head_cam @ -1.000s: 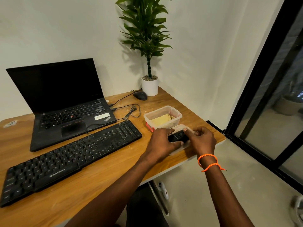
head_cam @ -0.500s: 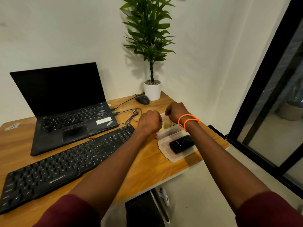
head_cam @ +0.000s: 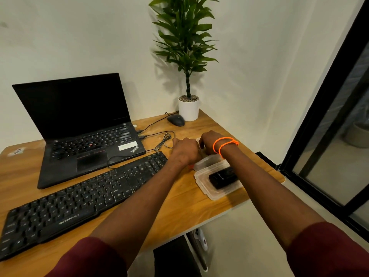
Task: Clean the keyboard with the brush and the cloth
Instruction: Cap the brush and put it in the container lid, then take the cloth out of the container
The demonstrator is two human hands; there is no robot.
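Hands, left (head_cam: 186,151) and right (head_cam: 211,141), moved from lid (head_cam: 216,193) to container (head_cam: 205,161) beyond keyboard (head_cam: 83,198); grip state hidden, cloth retrieval likely

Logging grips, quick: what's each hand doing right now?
Left hand: over the plastic container, fingers hidden; cannot tell.
Right hand: same, cannot tell.

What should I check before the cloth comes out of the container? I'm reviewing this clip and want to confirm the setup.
1. Both hands at the plastic container: ok, left hand and right hand are over it.
2. Cloth gripped: cannot tell, the hands hide it.
3. Keyboard free: ok, nothing lies on it.
4. Lid out of the way: ok, beside the container, holding a black object.
5. Cable clear of the hands: cannot tell, it lies right beside the left hand.
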